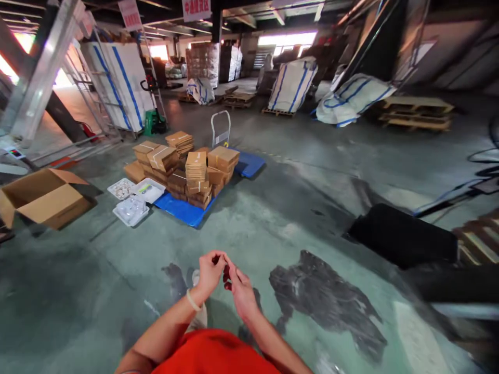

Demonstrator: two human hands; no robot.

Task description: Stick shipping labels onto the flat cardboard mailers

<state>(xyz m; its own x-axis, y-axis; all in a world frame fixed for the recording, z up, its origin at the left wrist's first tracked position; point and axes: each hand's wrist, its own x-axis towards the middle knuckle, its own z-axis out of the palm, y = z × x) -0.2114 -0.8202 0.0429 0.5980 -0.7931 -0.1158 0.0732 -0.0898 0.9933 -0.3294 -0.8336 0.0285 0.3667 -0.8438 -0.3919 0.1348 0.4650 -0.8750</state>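
1. The left hand [210,272], banded at the wrist, and the right hand [242,292] meet at the fingertips above the floor [249,228], in front of the red top [216,353].
2. The left grip is pinched nearly closed, with finger and thumb drawn together. The right grip is partly curled, its forefinger reaching forward to the left fingertips. I cannot tell whether anything small lies between them.
3. The forearms slant inward; each hand points away from the body.
4. Well ahead of the hands and to their left, the brown carton stacks [197,166] sit on a blue platform [181,208], leaving bare its near corner and left front edge. The tallest front stack has its long axis upright, its layers lying flat.
5. By the platform's left corner, on the floor, is the front tray [134,221], holding clear plastic, one corner turned toward the body; its long axis is hard to judge. Two other trays [156,195] sit just behind.
6. An open carton [58,210] stands farther left, flaps spread.
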